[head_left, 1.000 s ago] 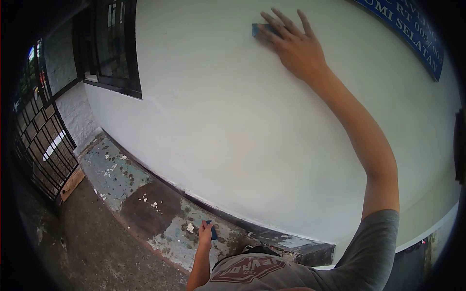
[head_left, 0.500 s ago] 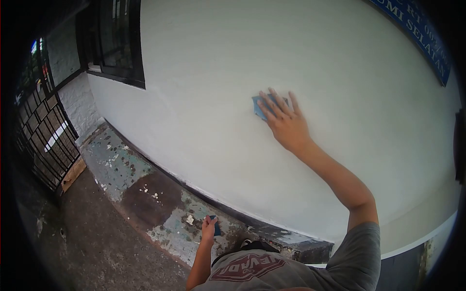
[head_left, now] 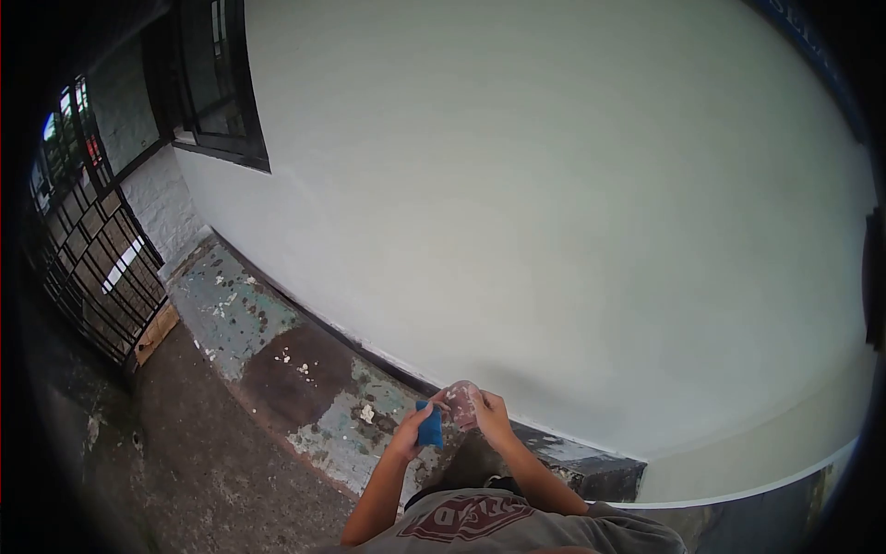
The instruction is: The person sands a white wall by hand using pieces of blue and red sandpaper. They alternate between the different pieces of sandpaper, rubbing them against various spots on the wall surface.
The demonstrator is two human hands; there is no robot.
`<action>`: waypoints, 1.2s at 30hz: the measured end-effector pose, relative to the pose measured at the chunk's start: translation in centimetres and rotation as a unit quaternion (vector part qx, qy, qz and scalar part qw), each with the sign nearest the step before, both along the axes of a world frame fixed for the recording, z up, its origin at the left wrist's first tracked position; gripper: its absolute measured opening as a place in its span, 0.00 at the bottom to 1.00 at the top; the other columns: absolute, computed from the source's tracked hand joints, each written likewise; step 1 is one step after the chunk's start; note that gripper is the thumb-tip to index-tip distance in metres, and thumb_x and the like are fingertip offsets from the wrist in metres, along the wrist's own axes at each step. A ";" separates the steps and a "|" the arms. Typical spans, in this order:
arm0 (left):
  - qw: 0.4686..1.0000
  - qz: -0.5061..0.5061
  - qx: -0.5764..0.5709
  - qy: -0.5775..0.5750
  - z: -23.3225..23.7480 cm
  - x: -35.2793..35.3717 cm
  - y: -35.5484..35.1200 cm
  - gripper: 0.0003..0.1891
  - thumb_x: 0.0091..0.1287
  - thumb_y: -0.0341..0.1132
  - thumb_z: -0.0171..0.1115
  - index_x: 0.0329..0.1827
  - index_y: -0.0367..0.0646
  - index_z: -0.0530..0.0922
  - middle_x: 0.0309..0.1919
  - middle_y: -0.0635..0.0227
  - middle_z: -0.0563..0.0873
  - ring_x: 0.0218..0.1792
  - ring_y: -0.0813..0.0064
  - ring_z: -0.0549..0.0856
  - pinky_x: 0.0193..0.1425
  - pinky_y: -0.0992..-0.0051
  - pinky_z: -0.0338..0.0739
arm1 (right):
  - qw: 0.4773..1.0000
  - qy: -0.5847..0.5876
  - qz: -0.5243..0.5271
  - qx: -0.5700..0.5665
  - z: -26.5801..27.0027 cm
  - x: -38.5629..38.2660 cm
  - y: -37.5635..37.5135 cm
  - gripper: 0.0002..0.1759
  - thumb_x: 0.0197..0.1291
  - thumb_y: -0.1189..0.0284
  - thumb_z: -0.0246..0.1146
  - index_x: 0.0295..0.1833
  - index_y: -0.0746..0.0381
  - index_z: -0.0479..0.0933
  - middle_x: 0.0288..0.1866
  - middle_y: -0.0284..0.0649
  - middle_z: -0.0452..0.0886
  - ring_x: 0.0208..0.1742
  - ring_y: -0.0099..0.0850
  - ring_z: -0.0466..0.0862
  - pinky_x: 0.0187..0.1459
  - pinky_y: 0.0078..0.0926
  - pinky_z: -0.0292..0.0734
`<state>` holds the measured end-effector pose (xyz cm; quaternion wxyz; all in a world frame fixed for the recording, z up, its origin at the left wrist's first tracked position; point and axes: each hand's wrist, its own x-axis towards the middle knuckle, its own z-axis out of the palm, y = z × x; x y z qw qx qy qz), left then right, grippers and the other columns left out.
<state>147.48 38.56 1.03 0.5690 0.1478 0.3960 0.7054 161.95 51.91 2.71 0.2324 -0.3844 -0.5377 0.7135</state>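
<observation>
My left hand (head_left: 405,439) is closed on a small piece of bright blue sandpaper (head_left: 430,427), held low in front of my body. Close beside it, my right hand (head_left: 496,422) pinches a reddish-brown piece of sandpaper (head_left: 462,407) with pale, dusty patches on its face. The fingertips of my left hand reach the near edge of this reddish piece. Both hands are away from the broad off-white wall (head_left: 554,231), over the stained ledge at its foot.
A paint-spotted concrete ledge (head_left: 226,291) runs along the wall base. A dark-framed window (head_left: 217,83) is at upper left, with a black metal gate (head_left: 97,268) below it. Part of a blue sign (head_left: 812,46) shows at upper right. Rough ground (head_left: 212,452) lies at left.
My right hand has left the wall, where it lay flat over a blue sheet, and come down beside my left hand. The reddish face now shows in it. The view has shifted slightly.
</observation>
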 end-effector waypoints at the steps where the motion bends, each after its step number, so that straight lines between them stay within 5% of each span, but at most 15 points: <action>1: 1.000 -0.018 -0.004 -0.007 0.4 0.4 0.3 0.22 0.76 0.49 0.61 0.58 0.39 0.81 0.51 0.69 0.85 0.53 0.77 0.83 0.56 0.75 0.80 | 1.000 0.001 0.001 -0.015 -0.3 0.5 -0.4 0.28 0.77 0.50 0.55 0.49 0.67 0.82 0.32 0.36 0.84 0.29 0.24 0.86 0.30 0.21 0.83; 6: 0.996 -0.008 -0.076 -0.044 0.2 4.6 1.9 0.23 0.76 0.51 0.60 0.61 0.41 0.80 0.48 0.66 0.88 0.50 0.72 0.87 0.55 0.72 0.83 | 0.999 0.037 0.032 0.021 -0.9 2.8 -1.4 0.27 0.79 0.51 0.52 0.54 0.67 0.81 0.36 0.35 0.84 0.34 0.21 0.83 0.36 0.22 0.82; 9: 0.991 -0.001 -0.026 -0.134 -0.8 7.5 1.3 0.26 0.74 0.52 0.60 0.65 0.42 0.77 0.57 0.58 0.85 0.58 0.61 0.85 0.66 0.57 0.79 | 0.995 0.057 0.044 0.062 -2.5 4.9 -0.7 0.26 0.81 0.53 0.51 0.58 0.66 0.81 0.45 0.32 0.84 0.45 0.17 0.80 0.49 0.19 0.76; 12: 0.984 0.019 0.005 -0.179 -1.8 11.0 0.5 0.27 0.74 0.54 0.59 0.67 0.44 0.77 0.62 0.56 0.82 0.61 0.55 0.83 0.71 0.52 0.75 | 0.985 0.062 0.076 0.145 -3.8 7.2 0.0 0.26 0.81 0.53 0.50 0.58 0.65 0.81 0.42 0.33 0.85 0.39 0.19 0.82 0.43 0.21 0.79; 14: 0.982 0.008 -0.003 -0.188 -2.3 12.4 0.4 0.27 0.74 0.54 0.58 0.67 0.44 0.77 0.61 0.58 0.83 0.61 0.56 0.83 0.71 0.53 0.75 | 0.988 0.020 0.130 0.081 -4.0 9.2 0.4 0.30 0.80 0.49 0.48 0.56 0.65 0.82 0.40 0.35 0.86 0.34 0.22 0.84 0.39 0.25 0.81; 18: 0.993 0.069 -0.073 -0.066 -2.2 14.2 1.0 0.25 0.79 0.52 0.52 0.68 0.45 0.76 0.59 0.61 0.84 0.58 0.61 0.84 0.67 0.60 0.78 | 0.961 -0.154 0.227 -0.039 -5.9 13.1 1.4 0.41 0.78 0.39 0.41 0.50 0.67 0.83 0.40 0.43 0.88 0.28 0.31 0.86 0.30 0.30 0.84; 19: 0.992 0.078 -0.072 -0.060 -1.8 14.9 1.4 0.25 0.79 0.52 0.51 0.69 0.45 0.77 0.59 0.61 0.84 0.58 0.62 0.85 0.66 0.61 0.78 | 0.947 -0.181 0.257 -0.069 -4.3 14.1 1.2 0.47 0.74 0.34 0.38 0.50 0.68 0.83 0.41 0.46 0.89 0.35 0.34 0.89 0.36 0.31 0.87; 24: 0.992 0.069 -0.107 -0.001 -5.7 18.1 3.2 0.27 0.81 0.54 0.47 0.69 0.42 0.77 0.59 0.60 0.85 0.56 0.66 0.85 0.63 0.67 0.78 | 0.980 0.011 0.159 -0.121 -5.2 18.5 -2.0 0.37 0.74 0.40 0.52 0.55 0.68 0.82 0.48 0.45 0.88 0.46 0.36 0.89 0.44 0.37 0.88; 27: 0.939 0.015 -0.238 0.248 -2.4 20.5 3.8 0.27 0.83 0.53 0.44 0.63 0.38 0.80 0.48 0.62 0.87 0.48 0.74 0.85 0.55 0.72 0.78 | 0.978 0.071 0.123 -0.155 -5.1 20.2 -2.3 0.29 0.73 0.50 0.61 0.58 0.67 0.81 0.47 0.42 0.86 0.46 0.35 0.89 0.42 0.35 0.89; 30: 0.917 0.117 -0.082 0.373 -4.9 21.6 5.4 0.28 0.83 0.53 0.44 0.63 0.34 0.79 0.49 0.56 0.87 0.49 0.70 0.84 0.58 0.71 0.77 | 0.978 0.098 0.112 -0.144 -3.5 21.1 -1.2 0.25 0.72 0.56 0.65 0.58 0.67 0.79 0.46 0.41 0.85 0.46 0.33 0.88 0.41 0.33 0.89; 31: 0.892 0.101 -0.086 0.431 -2.1 21.7 5.6 0.27 0.83 0.51 0.45 0.65 0.34 0.78 0.50 0.52 0.86 0.51 0.68 0.83 0.61 0.70 0.75 | 0.984 0.082 0.117 -0.110 -2.5 21.3 -0.8 0.23 0.73 0.58 0.65 0.59 0.67 0.78 0.47 0.41 0.85 0.47 0.33 0.88 0.42 0.33 0.89; 34: 0.911 0.019 -0.135 0.390 0.6 21.4 6.5 0.26 0.83 0.49 0.48 0.66 0.34 0.77 0.54 0.52 0.85 0.55 0.66 0.82 0.63 0.70 0.74 | 0.990 0.068 0.113 -0.052 -2.2 21.5 0.2 0.22 0.72 0.62 0.66 0.61 0.68 0.77 0.48 0.41 0.84 0.46 0.32 0.87 0.41 0.31 0.89; 36: 0.912 0.095 -0.041 0.396 -0.8 20.3 7.6 0.24 0.81 0.47 0.52 0.65 0.32 0.78 0.55 0.54 0.84 0.55 0.67 0.82 0.63 0.68 0.75 | 0.991 0.060 0.116 -0.003 -4.2 21.4 1.5 0.23 0.72 0.62 0.66 0.62 0.68 0.77 0.48 0.41 0.84 0.46 0.31 0.87 0.41 0.31 0.89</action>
